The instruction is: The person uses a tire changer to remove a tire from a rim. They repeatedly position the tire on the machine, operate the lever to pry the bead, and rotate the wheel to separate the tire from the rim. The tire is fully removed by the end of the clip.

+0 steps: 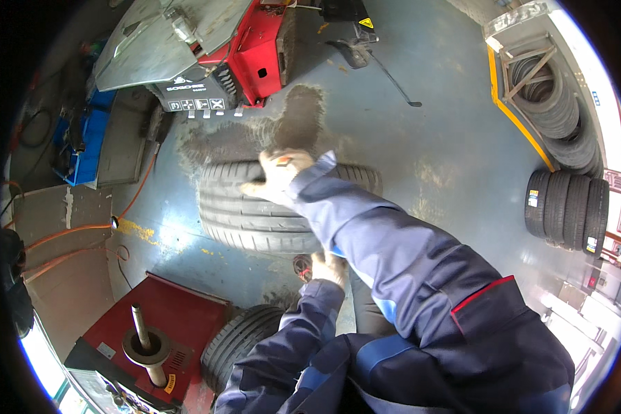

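Observation:
A black tyre [255,210] stands upright on the grey floor, its grooved tread facing up toward me. My right hand [277,174], in a light work glove, lies flat on the top of the tread with fingers spread. My left hand [328,268], also gloved, presses against the tyre's near lower side; what it grips is partly hidden by my blue sleeves. A second tyre [243,343] lies close to my legs at the lower left.
A red tyre-changing machine [255,58] stands at the top. A red wheel balancer with a steel shaft [145,338] sits at the lower left. Tyres [566,210] are stacked against the right wall, more on a rack [552,103]. Orange hoses [69,234] run across the left floor.

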`<state>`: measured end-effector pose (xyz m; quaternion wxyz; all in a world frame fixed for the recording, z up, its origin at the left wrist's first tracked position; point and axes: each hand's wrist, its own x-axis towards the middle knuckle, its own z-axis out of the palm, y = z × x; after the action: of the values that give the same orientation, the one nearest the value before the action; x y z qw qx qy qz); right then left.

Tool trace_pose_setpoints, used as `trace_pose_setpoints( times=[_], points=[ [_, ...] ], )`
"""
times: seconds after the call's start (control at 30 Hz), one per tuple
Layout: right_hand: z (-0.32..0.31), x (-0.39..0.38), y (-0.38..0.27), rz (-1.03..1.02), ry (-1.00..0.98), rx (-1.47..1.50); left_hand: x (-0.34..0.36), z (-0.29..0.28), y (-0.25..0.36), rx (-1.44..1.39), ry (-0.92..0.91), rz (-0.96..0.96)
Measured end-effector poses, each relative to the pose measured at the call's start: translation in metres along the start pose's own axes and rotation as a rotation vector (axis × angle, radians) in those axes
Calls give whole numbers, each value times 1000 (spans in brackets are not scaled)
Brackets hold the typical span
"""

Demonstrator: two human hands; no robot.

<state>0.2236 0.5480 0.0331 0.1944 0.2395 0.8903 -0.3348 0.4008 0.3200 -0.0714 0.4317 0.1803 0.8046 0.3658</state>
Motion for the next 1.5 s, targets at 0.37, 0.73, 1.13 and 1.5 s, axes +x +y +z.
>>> trace_pose_setpoints(
  times=[0.37, 0.73, 1.13, 1.5],
  points=[
    [21, -75, 106, -140, 781, 63, 48, -185, 87, 444, 401, 320],
    [88, -178, 160, 371, 589, 844, 123, -85, 168, 35, 347, 6],
    [5, -75, 225, 838, 875, 673, 181, -54, 215, 127, 255, 246],
    [-111, 35, 259, 859, 736, 556, 193, -38, 173, 234, 473, 230]
  ],
)
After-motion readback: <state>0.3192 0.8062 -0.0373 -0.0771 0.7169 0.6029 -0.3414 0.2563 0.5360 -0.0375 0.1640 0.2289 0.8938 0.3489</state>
